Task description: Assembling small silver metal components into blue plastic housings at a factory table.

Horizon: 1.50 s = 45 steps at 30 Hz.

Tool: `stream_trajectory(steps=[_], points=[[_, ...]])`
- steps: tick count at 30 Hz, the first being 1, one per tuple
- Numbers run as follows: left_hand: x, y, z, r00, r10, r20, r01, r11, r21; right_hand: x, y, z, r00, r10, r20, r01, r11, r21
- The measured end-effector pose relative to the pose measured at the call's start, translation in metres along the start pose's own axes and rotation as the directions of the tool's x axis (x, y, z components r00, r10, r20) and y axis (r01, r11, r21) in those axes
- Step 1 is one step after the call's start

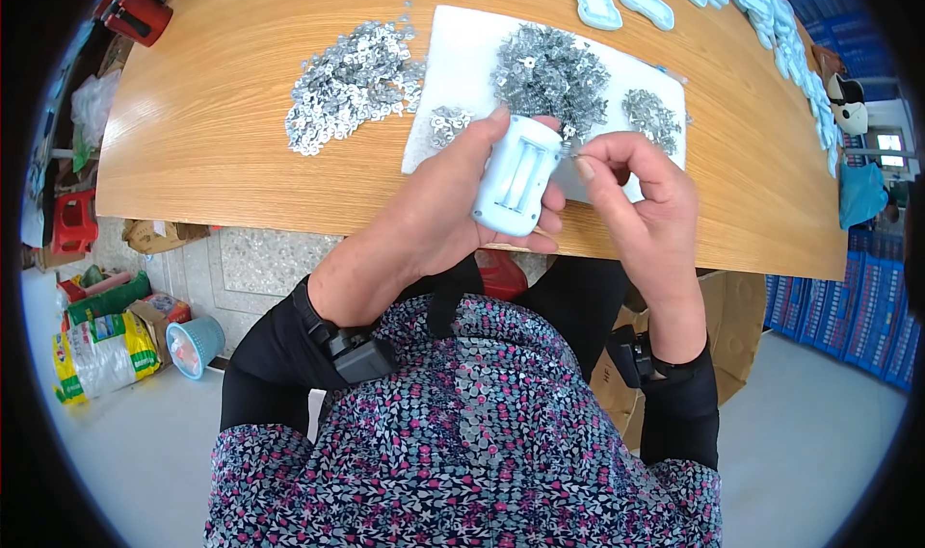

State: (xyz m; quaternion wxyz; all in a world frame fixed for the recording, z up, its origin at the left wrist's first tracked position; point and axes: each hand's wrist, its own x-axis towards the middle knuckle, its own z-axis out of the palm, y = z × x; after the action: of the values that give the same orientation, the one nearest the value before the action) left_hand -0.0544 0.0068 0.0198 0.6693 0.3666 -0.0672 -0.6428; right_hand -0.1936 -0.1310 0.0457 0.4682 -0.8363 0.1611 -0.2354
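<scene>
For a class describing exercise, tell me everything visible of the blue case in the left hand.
The case is pale blue, smooth and plastic-looking, with rounded corners. Its recess has two long grooves; small holes sit near the corners. The left hand holds it tilted over the table, thumb at its upper left, fingers behind. Near its right edge the right hand pinches a tiny piece; contact is unclear.

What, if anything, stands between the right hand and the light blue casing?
Nothing visible: the right hand pinches a small metal piece close by the right edge of the casing. The left hand cradles the casing, some fingertips showing lower along that edge.
</scene>
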Motion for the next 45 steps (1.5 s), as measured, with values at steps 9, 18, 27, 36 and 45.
stream_trajectory(steps=[9,18,27,36,45], points=[[0.000,-0.009,-0.002,1.000,-0.013,-0.005,0.013,0.995,0.095,0.006,0.004,0.008,0.983,-0.125,0.133,0.170,0.891,-0.422],[0.000,-0.007,-0.002,0.998,-0.036,-0.044,0.041,0.993,0.111,0.006,-0.001,0.011,0.978,0.198,0.071,-0.183,0.966,-0.185],[0.002,-0.007,-0.003,0.998,-0.051,-0.044,0.054,0.995,0.084,0.007,-0.001,0.010,0.992,-0.042,0.122,0.084,0.927,-0.365],[0.003,-0.007,-0.002,0.998,-0.037,-0.044,0.039,0.998,0.056,0.013,-0.013,0.009,0.980,-0.010,0.200,0.101,0.885,-0.454],[0.003,-0.008,-0.003,0.998,-0.041,-0.037,0.043,0.997,0.065,0.018,-0.026,0.008,0.964,-0.059,0.261,0.202,0.801,-0.564]])
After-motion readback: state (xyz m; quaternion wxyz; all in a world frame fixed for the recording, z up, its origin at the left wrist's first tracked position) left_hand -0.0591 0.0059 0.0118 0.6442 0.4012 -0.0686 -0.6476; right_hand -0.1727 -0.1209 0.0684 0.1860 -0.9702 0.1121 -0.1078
